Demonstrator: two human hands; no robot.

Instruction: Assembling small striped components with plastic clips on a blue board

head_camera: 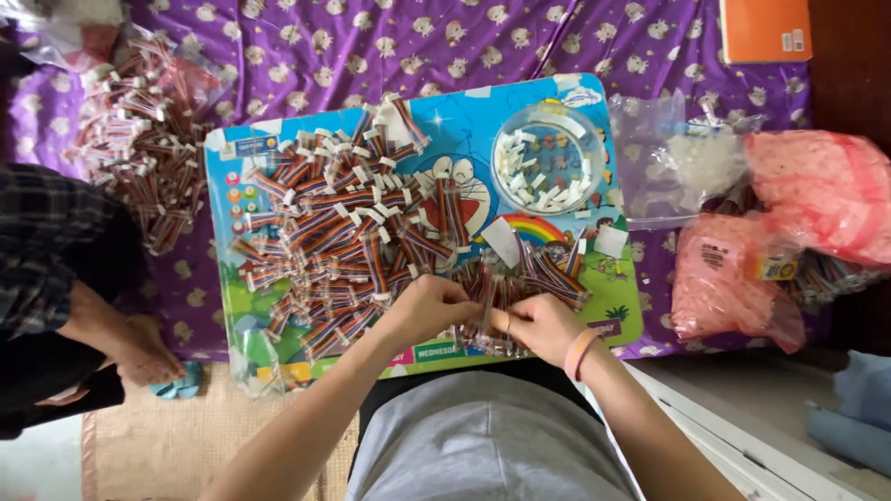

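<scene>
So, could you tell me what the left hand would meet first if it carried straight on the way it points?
The left hand points right, toward the right hand. It would probably meet first the small bundle of striped ribbon-cable pieces between them, which its fingers already seem to touch.

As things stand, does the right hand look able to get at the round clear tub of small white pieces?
Probably yes: the right hand is busy with a cable bundle, but the round clear tub sits open beyond it on the same board, nothing between.

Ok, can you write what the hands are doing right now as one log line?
left hand: gripping striped ribbon cable bundle | right hand: gripping same bundle | under: cartoon board | nearby: round clear tub
</scene>
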